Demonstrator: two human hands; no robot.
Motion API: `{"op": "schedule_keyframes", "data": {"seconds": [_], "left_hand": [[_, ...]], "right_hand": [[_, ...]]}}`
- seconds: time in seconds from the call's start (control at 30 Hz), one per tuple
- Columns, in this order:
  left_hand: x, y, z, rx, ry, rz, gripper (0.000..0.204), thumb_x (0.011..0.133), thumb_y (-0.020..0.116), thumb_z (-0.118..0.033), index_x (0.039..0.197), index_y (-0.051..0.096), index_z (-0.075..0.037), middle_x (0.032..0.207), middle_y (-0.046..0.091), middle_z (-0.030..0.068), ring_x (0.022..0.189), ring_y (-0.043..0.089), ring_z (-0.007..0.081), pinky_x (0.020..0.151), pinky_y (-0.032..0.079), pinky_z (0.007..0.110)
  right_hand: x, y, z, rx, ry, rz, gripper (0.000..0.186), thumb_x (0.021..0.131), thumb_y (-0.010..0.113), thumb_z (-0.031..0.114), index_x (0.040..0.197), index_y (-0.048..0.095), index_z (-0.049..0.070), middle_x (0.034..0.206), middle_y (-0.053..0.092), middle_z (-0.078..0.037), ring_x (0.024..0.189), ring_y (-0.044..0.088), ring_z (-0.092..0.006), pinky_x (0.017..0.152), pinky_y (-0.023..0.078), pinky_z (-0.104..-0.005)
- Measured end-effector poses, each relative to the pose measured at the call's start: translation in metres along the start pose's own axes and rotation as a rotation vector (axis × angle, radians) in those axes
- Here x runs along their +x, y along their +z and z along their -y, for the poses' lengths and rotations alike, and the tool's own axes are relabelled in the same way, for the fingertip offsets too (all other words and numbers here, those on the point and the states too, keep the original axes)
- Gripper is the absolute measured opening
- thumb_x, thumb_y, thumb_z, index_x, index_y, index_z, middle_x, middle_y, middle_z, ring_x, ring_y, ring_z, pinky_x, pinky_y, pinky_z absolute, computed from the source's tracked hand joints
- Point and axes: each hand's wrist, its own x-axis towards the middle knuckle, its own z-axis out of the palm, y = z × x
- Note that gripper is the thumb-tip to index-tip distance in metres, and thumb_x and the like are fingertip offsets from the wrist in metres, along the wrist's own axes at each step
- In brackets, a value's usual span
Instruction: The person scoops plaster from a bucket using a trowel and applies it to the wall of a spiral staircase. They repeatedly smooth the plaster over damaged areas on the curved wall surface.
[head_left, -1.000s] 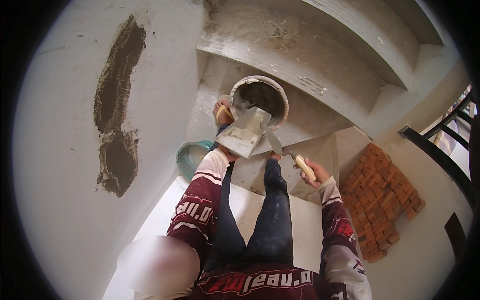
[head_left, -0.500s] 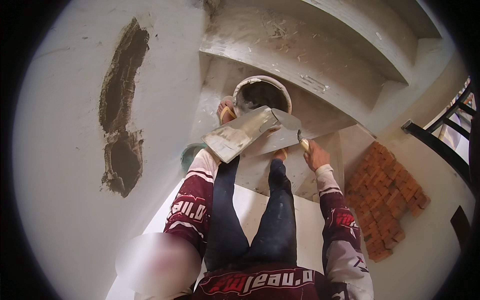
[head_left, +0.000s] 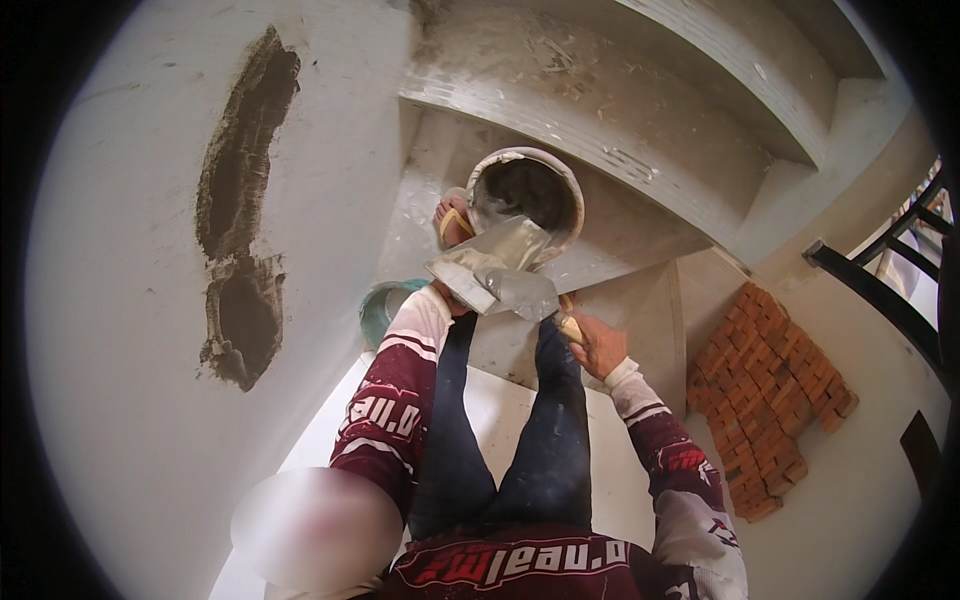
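My right hand is closed round the pale handle of a pointing trowel, whose grey blade lies against or just over the near end of a flat plastering board. Mostly hidden by its cuff and the board, my left hand grips that board from below at its near end. The board tilts over the near rim of a bucket with grey mortar inside. Whether mortar lies on the board is hard to tell.
A teal bucket stands beside my left cuff. Dark mortar patches run down the left wall. Curved stair steps rise ahead. Bricks are stacked below on the right, near a black railing. My sandalled foot touches the bucket's left side.
My right hand has drawn the trowel left and nearer to me, from the board's far end to its near end. The board has shifted slightly right.
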Motion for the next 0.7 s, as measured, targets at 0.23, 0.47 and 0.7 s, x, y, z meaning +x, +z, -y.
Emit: {"op": "schedule_keyframes", "data": {"seconds": [0.23, 0.47, 0.7], "left_hand": [[0.018, 0.024, -0.028, -0.655, -0.475, -0.203, 0.034, 0.098, 0.043, -0.034, 0.122, 0.055, -0.012, 0.112, 0.063, 0.009, 0.109, 0.059, 0.0272, 0.101, 0.045, 0.041], [0.03, 0.025, -0.034, -0.533, -0.577, -0.285, 0.036, 0.1, 0.041, -0.035, 0.124, 0.054, -0.012, 0.114, 0.063, 0.0096, 0.11, 0.059, 0.0273, 0.101, 0.045, 0.043], [0.013, 0.013, -0.018, -0.652, -0.482, -0.01, 0.037, 0.101, 0.039, -0.035, 0.126, 0.053, -0.012, 0.116, 0.063, 0.0101, 0.111, 0.06, 0.0273, 0.101, 0.046, 0.044]], "right_hand": [[0.023, 0.006, -0.059, -0.136, 0.265, -0.22, 0.06, 0.079, 0.072, 0.018, 0.134, 0.049, 0.021, 0.109, 0.064, -0.011, 0.097, 0.065, -0.0339, 0.078, 0.052, -0.0462], [0.042, 0.001, -0.098, -0.281, 0.32, -0.097, 0.06, 0.08, 0.072, 0.022, 0.135, 0.047, 0.024, 0.107, 0.064, -0.01, 0.095, 0.065, -0.0328, 0.075, 0.053, -0.0464], [0.046, 0.008, -0.062, -0.236, 0.165, -0.051, 0.055, 0.081, 0.071, 0.024, 0.131, 0.049, 0.024, 0.1, 0.066, -0.009, 0.09, 0.067, -0.0319, 0.071, 0.053, -0.0444]]}}
